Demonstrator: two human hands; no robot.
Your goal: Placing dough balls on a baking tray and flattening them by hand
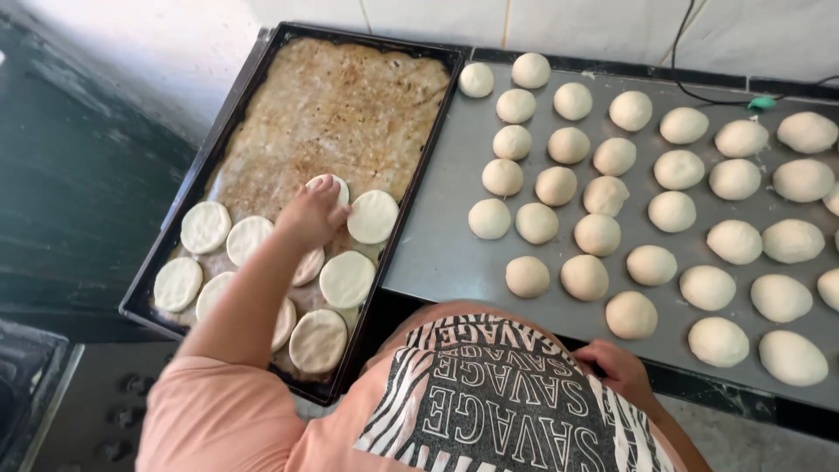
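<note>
The left hand (310, 214) presses flat, fingers spread, on a dough disc (336, 186) in the greased baking tray (218, 144); about ten discs lie there; the far half is bare; many dough balls (597, 234) wait on the grey desk (437, 253); the right hand (619, 367) rests at its edge, its grip hidden.

Bare tray (341, 105) beyond dough discs (347, 279); dough balls (598, 234) crowd the counter (437, 253).

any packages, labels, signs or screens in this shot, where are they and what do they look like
No packages, signs or screens in view.
Printed patch on the person's shirt: bottom centre, below the grey worktop; peach fabric with a dark grey panel of white lettering edged in black and white zebra stripes.
Left hand rests on a flat dough disc in the dark baking tray; neither carries a label.
Right hand sits at the worktop's near edge.
</note>
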